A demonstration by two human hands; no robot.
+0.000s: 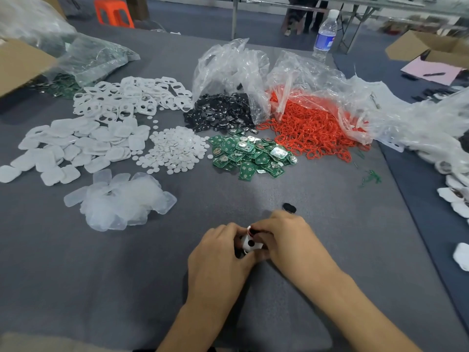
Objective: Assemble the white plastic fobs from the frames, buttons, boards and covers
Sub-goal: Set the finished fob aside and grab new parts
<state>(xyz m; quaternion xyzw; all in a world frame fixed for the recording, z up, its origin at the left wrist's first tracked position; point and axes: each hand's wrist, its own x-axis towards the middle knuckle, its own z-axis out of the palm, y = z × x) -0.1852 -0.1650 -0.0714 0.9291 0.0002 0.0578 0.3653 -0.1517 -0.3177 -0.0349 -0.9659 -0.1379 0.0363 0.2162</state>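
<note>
Both hands meet over the near middle of the grey table. My left hand (220,250) and my right hand (284,233) together grip a white fob frame (250,243) with a black button showing in its hole and a bit of red at its top edge. A single black button (289,208) lies just beyond my right hand. Further back lie heaps of white frames (132,97), white covers (76,146), small white discs (175,151), green boards (251,154), black buttons (220,113) and red rings (314,130). Clear soft covers (119,199) are piled at the near left.
Crumpled clear bags (233,67) stand behind the black and red heaps. A water bottle (326,34) is at the far edge. Cardboard boxes sit at far left (17,64) and far right (426,47). Finished white fobs (456,199) lie along the right edge.
</note>
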